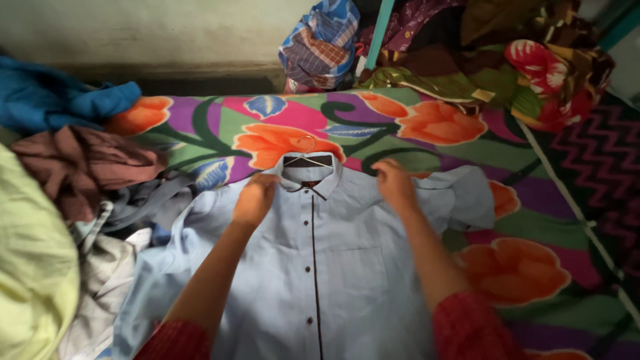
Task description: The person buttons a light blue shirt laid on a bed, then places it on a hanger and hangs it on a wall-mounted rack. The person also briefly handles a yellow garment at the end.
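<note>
Partly hidden, the wire hanger [307, 157] shows only its hook and shoulders above the collar; the rest sits inside the light blue shirt [333, 260]. The shirt lies front up on the bed, over a floral bedsheet [280, 120] in purple, green and orange. Its hem is cut off by the lower frame edge, and the end of its left-side sleeve is lost among other garments. A small dark label [309, 184] sits inside the collar; nothing on it is legible.

The left hand [254, 199] rests on the shirt just beside the collar, fingers curled down onto the cloth; whether it pinches the fabric cannot be told. The right hand [395, 185] lies on the opposite shoulder, fingers bent and loosely closed, its grip equally unclear because of motion blur. Both forearms emerge from red patterned sleeves.

To the left, a brown garment [80, 167], a blue garment [60, 100] and a pale yellow cloth [30, 267] lie heaped, partly cropped. At the far edge stands a checked cloth bundle [320, 47], beside further crumpled floral fabric [547, 73] in dim light.
</note>
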